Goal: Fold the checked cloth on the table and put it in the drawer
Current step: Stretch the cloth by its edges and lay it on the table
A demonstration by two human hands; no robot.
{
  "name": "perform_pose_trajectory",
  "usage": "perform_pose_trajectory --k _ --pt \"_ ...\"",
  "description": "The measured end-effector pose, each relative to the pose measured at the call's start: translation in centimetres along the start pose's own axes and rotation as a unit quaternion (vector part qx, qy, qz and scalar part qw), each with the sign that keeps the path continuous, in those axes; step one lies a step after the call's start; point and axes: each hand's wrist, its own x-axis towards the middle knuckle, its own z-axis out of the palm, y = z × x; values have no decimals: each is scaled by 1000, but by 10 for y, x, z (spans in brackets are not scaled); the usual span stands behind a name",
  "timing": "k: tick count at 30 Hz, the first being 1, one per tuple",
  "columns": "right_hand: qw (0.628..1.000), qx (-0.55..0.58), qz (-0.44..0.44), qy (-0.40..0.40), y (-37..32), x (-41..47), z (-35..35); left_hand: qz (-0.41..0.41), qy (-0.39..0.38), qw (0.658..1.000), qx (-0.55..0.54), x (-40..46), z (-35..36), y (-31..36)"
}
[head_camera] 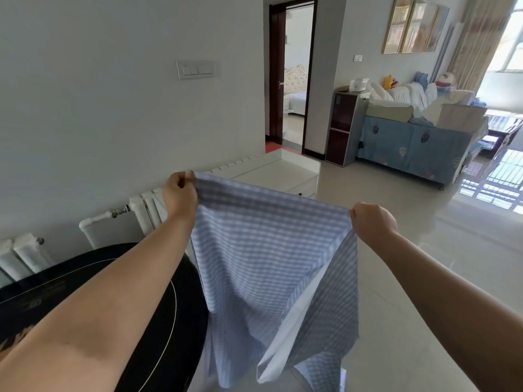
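Observation:
The blue-and-white checked cloth (266, 250) hangs in the air in front of me, stretched along its top edge. My left hand (179, 195) pinches its top left corner and my right hand (372, 223) pinches its top right corner. The cloth's lower part hangs loose with a white underside showing at the lower right. Beyond the cloth stands a white drawer unit (285, 172) against the wall; a drawer front with a dark knob shows just above the cloth's top edge.
A round black table (158, 321) lies low on the left, under my left arm. White radiators (141, 213) line the wall. Pale tiled floor spreads to the right. A dark cabinet (343, 128) and a blue-covered sofa (416, 145) stand far back.

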Motion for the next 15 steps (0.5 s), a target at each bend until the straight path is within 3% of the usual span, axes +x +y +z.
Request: perform_pose_trajectory --k 4,7,9,11,13,15 --pt "998 39 -41 -14 -15 -3 2 -51 114 992 32 -11 -5 13" --pt "989 121 -63 -52 -32 -6 -2 -24 145 987 59 -15 -6 23" --pt "985 133 -85 -67 -52 -10 -7 48 58 995 58 -22 5 29" --pt "981 130 -119 -79 -78 -18 -14 145 -101 978 115 -40 23 38" --pt "974 137 -159 -81 -98 -25 -20 236 -279 907 207 -66 38 50" --pt "967 129 -208 -70 -106 -30 -28 286 -416 807 306 -83 46 57"
